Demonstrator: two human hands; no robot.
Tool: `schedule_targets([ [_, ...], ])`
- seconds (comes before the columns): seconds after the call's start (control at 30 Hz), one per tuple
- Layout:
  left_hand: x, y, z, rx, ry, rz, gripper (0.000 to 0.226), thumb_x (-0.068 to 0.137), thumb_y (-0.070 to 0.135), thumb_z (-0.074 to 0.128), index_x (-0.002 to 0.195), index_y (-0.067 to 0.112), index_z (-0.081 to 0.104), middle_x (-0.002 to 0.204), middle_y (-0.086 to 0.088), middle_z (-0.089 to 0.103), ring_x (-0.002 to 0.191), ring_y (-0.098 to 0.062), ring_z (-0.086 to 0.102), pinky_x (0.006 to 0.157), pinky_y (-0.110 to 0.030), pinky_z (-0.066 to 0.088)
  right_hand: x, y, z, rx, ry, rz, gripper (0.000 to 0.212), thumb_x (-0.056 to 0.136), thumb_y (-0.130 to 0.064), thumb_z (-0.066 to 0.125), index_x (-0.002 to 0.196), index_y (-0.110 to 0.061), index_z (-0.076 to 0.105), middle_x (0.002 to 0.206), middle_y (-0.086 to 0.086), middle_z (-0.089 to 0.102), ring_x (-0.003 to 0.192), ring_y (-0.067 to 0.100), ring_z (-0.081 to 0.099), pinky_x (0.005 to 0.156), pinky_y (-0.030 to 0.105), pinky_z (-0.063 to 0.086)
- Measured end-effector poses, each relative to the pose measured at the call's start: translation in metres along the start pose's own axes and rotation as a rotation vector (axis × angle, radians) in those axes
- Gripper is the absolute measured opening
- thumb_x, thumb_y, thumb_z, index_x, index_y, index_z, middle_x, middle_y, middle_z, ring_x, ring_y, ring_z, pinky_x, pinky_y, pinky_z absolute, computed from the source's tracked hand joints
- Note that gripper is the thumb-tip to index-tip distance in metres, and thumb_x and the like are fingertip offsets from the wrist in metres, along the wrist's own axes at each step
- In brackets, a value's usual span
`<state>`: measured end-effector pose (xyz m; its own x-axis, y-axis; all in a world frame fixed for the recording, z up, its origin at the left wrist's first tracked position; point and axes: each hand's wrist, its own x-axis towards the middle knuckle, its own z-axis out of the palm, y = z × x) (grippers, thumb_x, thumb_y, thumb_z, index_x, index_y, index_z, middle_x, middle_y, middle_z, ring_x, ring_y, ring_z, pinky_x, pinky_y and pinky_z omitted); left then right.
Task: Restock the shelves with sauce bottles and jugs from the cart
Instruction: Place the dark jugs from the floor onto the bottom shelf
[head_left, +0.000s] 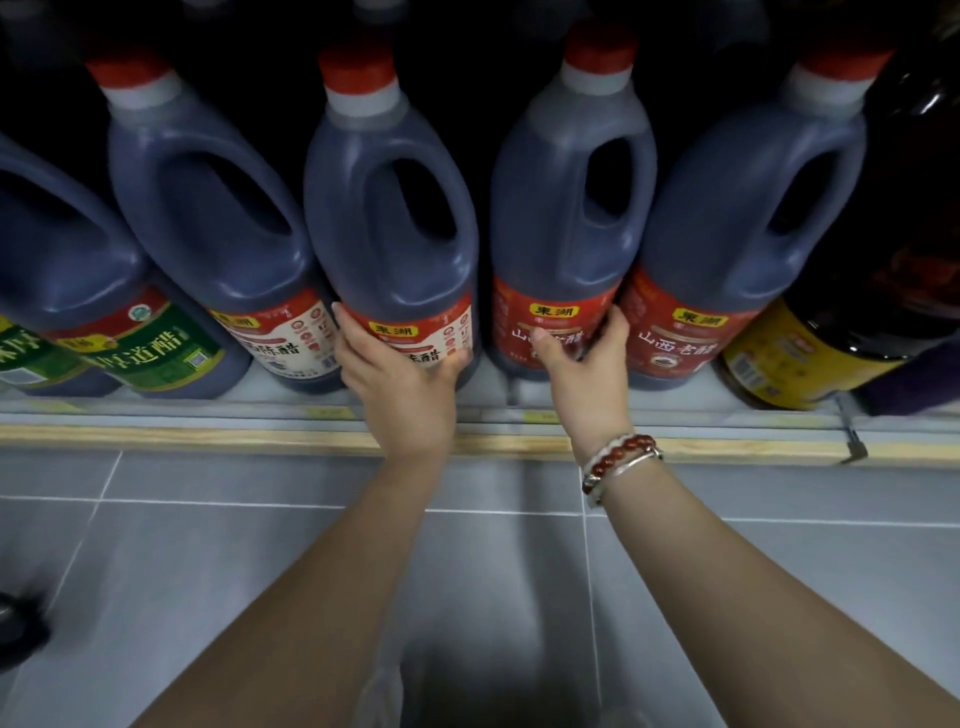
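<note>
Several dark vinegar jugs with red caps stand in a row on the bottom shelf (727, 421). My left hand (400, 374) grips the base of a jug with a white and red label (389, 218). My right hand (584, 358), with bead bracelets at the wrist, grips the lower front of the neighbouring jug with an all-red label (566, 187). Both jugs rest on the shelf, close together, handles facing me.
To the left stand another white-label jug (218, 223) and green-label jugs (67, 270). To the right are a red-label jug (748, 218) and a dark bottle with a yellow label (831, 332). A wooden strip (208, 435) edges the shelf over grey floor tiles (260, 571).
</note>
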<state>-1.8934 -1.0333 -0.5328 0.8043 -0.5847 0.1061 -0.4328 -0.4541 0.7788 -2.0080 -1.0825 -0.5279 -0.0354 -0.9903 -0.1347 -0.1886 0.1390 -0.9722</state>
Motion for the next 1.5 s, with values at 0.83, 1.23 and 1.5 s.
schedule_targets([
  [0.83, -0.020, 0.067, 0.004, 0.002, -0.107, 0.577, 0.090, 0.079, 0.019, 0.066, 0.149, 0.012, 0.010, 0.156, -0.009, 0.022, 0.133, -0.025, 0.023, 0.113, -0.043, 0.030, 0.071, -0.146, -0.025, -0.479, -0.220, -0.361, 0.023, 0.081, 0.005, 0.052, 0.099, -0.005, 0.062, 0.086, 0.012, 0.065, 0.081, 0.014, 0.064, 0.063, 0.016, 0.048],
  [1.23, -0.023, 0.054, 0.006, 0.126, 0.063, 0.671, 0.100, 0.066, 0.049, 0.076, 0.142, 0.018, 0.018, 0.143, -0.016, 0.038, 0.129, -0.028, 0.030, 0.104, -0.049, 0.029, 0.060, -0.145, -0.042, -0.351, -0.440, -0.302, 0.034, 0.074, 0.015, 0.048, 0.095, -0.010, 0.055, 0.066, -0.002, 0.053, 0.051, -0.002, 0.051, 0.049, 0.009, 0.039],
  [1.5, -0.023, 0.056, 0.011, 0.250, 0.052, 0.652, 0.118, 0.054, 0.051, 0.082, 0.143, 0.014, 0.013, 0.144, -0.023, 0.038, 0.130, -0.037, 0.040, 0.105, -0.052, 0.031, 0.042, -0.094, -0.129, -0.171, 0.449, -0.666, 0.044, 0.061, -0.002, 0.048, 0.094, -0.031, 0.046, 0.105, 0.018, 0.054, 0.099, 0.031, 0.056, 0.091, 0.043, 0.047],
])
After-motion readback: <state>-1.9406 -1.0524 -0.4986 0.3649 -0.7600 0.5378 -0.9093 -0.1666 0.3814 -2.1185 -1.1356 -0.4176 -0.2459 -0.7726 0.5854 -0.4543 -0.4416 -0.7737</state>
